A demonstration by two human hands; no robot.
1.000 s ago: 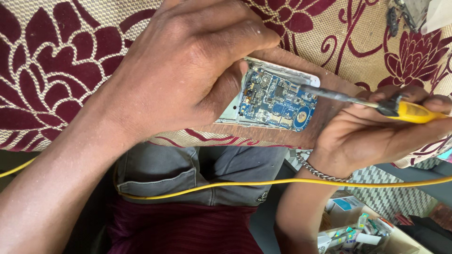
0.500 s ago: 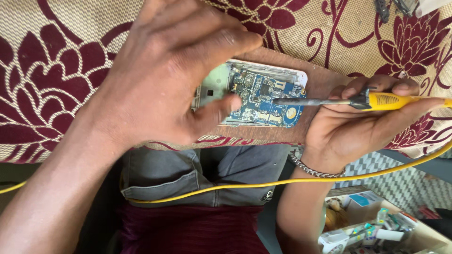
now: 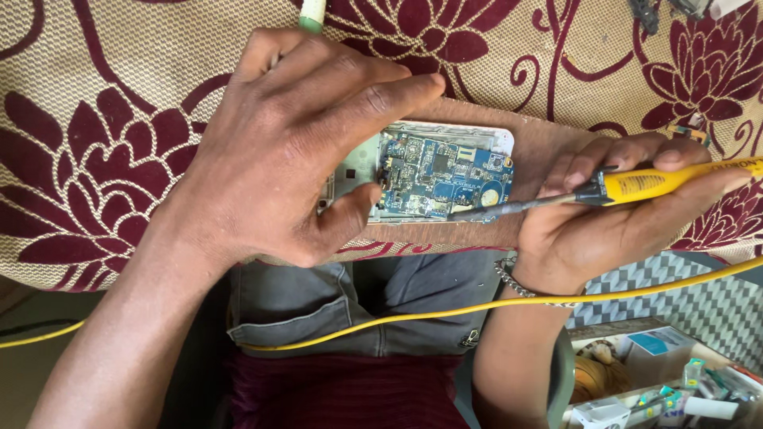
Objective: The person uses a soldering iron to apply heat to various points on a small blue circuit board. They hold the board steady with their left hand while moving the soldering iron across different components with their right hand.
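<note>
The right hand (image 3: pixel 612 214) was curled around the yellow handle of a soldering iron (image 3: pixel 636 184), fingers wrapped over the top and thumb beneath, pinching the tool like a pen; its dark metal shaft ran leftward and the tip rested at the lower edge of a blue circuit board (image 3: pixel 445 176). The wrist lay over the near edge of the table, a thin chain bracelet (image 3: pixel 517 282) hanging around it. The left hand (image 3: pixel 294 151) arched over the left end of an opened phone (image 3: pixel 429 171), fingers stretched across its top and the thumb pressed against its near side, clamping the device flat. The board was crowded with small metal shields, chips and a round gold-coloured contact, set within a pale, white-rimmed frame. The phone lay on a plain brown pad (image 3: pixel 540 143) in the middle of the work surface, between the two hands. Beneath the pad spread a coarse woven tablecloth (image 3: pixel 119 119), beige with large maroon flowers and curling stems. A yellow cable (image 3: pixel 445 314) looped across the person's lap, over grey trousers (image 3: pixel 318 310) and a dark red garment. At the lower right stood an open box (image 3: pixel 652 381) cluttered with small tools and packets, beside a grey zigzag-patterned fabric (image 3: pixel 675 286). A few dark small parts lay on the cloth at the far upper right, too small to identify.
</note>
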